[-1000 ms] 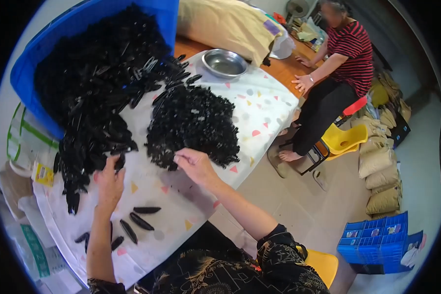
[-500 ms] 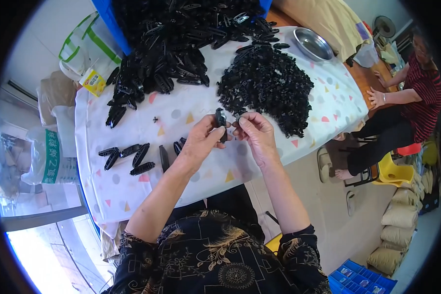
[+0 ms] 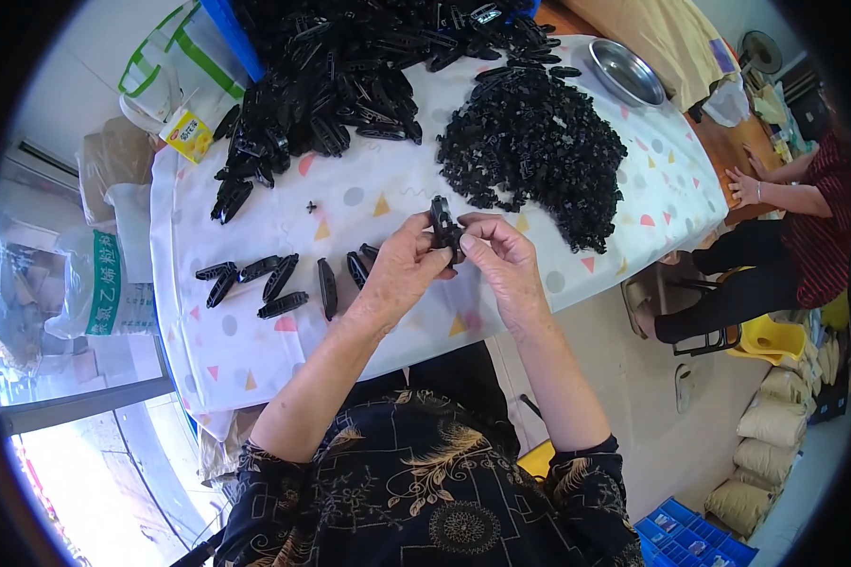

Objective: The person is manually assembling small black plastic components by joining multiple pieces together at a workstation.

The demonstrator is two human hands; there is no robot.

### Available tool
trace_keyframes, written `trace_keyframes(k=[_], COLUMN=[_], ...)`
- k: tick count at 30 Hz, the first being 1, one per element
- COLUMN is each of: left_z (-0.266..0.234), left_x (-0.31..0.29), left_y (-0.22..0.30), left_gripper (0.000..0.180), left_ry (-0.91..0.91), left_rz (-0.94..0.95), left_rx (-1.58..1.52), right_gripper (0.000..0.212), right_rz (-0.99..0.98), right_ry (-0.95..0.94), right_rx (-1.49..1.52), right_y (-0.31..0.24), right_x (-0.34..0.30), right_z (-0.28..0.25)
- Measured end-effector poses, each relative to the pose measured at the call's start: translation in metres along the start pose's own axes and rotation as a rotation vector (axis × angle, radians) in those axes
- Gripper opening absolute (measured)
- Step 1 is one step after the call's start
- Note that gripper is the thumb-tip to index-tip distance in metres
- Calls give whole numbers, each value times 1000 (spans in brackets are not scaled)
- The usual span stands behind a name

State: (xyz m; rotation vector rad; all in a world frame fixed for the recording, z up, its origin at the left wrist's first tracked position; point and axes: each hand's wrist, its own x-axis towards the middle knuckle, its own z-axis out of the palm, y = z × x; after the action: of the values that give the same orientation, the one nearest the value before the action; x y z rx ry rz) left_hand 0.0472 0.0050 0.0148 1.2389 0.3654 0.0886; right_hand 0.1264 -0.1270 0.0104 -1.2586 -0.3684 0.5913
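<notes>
My left hand (image 3: 402,265) is closed on a long black oval plastic piece (image 3: 441,215), held upright above the table. My right hand (image 3: 506,274) pinches at the piece's right side; a small black part (image 3: 455,238) shows at its fingertips, touching the oval piece. Fingers partly cover both. Left of my hands lie several similar oval pieces (image 3: 280,277) on the patterned tablecloth (image 3: 416,326). Beyond my right hand is a heap of small black parts (image 3: 539,142). A bigger heap of oval pieces (image 3: 350,85) spreads over the far left.
A blue bin (image 3: 232,38) stands behind the big heap, a metal bowl (image 3: 626,72) at the far right. A yellow packet (image 3: 186,135) lies near the left edge. Another person (image 3: 785,217) sits at right, hands by the wooden table. Sacks (image 3: 769,425) and a blue tray (image 3: 695,539) are on the floor.
My fingertips have come closer together, and the small part in my right hand now meets the oval piece. The whole view has shifted slightly.
</notes>
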Motion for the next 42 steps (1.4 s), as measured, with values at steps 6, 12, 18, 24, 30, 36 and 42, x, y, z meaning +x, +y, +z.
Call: trace_keyframes(k=[6, 12, 18, 24, 30, 36, 42], left_z=[3, -4, -11, -11, -17, -37, -66], left_x=[-1, 0, 6, -2, -2, 11, 37], left_y=[-1, -15, -25, -24, 3, 16, 30], left_gripper=[47, 52, 54, 57, 64, 59, 39], left_ry=[33, 16, 49, 37, -86, -148, -183], left_rz=[-30, 55, 54, 210, 135, 93, 248], left_rx=[123, 131, 279, 180, 370, 470, 766], right_gripper=[4, 5, 16, 33, 30, 25, 21], right_rz=[48, 79, 62, 236, 181, 116, 102], right_ry=[71, 121, 77, -113, -95, -48, 15], right_rx=[148, 141, 76, 132, 101, 195, -110], right_y=[12, 14, 22, 7, 17, 27, 8], right_x=[0, -1, 1, 7, 9, 14, 30], right_z=[7, 16, 16, 19, 20, 30, -6])
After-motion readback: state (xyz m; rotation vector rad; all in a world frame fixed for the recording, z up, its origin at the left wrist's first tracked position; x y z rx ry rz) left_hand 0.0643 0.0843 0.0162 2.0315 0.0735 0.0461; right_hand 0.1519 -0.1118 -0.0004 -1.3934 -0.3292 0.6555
